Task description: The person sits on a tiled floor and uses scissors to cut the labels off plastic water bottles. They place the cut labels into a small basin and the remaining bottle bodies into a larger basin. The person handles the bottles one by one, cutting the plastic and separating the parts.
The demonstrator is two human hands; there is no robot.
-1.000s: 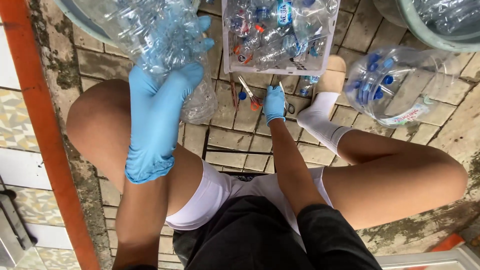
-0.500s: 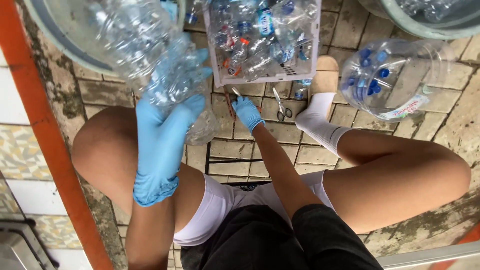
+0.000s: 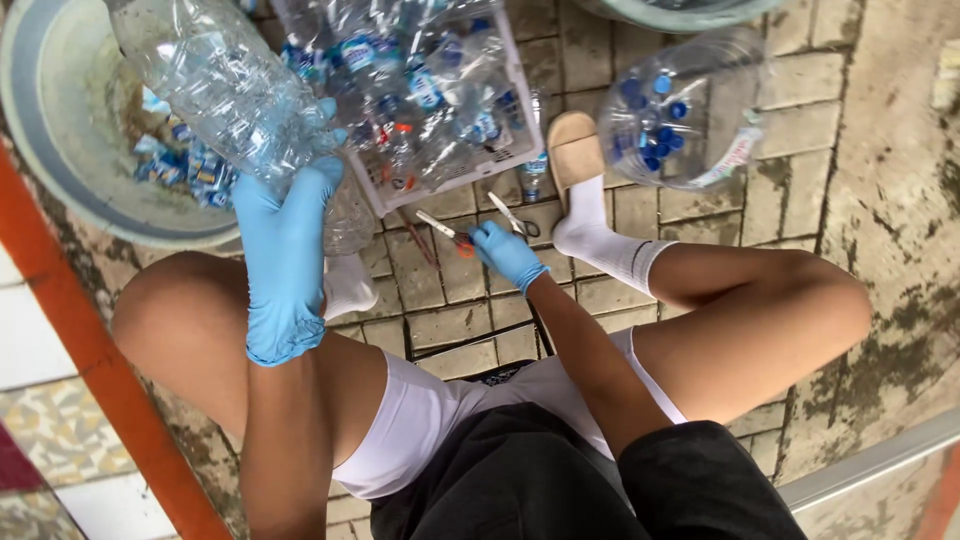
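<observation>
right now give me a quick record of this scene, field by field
left hand: blue-gloved left hand grips a clear crushed plastic bottle, raised
right hand: blue-gloved right hand low at the paving, on a small cutter with an orange tip
beside it: scissors lying on the bricks
ahead: white crate full of clear bottles
left side: grey basin holding torn labels
right side: clear jug with blue caps inside
ground: brick paving

The clear plastic bottle (image 3: 215, 85) runs off the top edge, so its neck and cap cannot be seen; the left hand (image 3: 285, 255) covers its lower end; the crate of bottles (image 3: 425, 90) and the grey basin (image 3: 70, 150) are both cut by the frame; the right hand (image 3: 507, 253) hides the handle of the small tool (image 3: 440, 226) it grips; the scissors (image 3: 512, 214) lie partly behind its fingers (image 3: 485, 237).
</observation>
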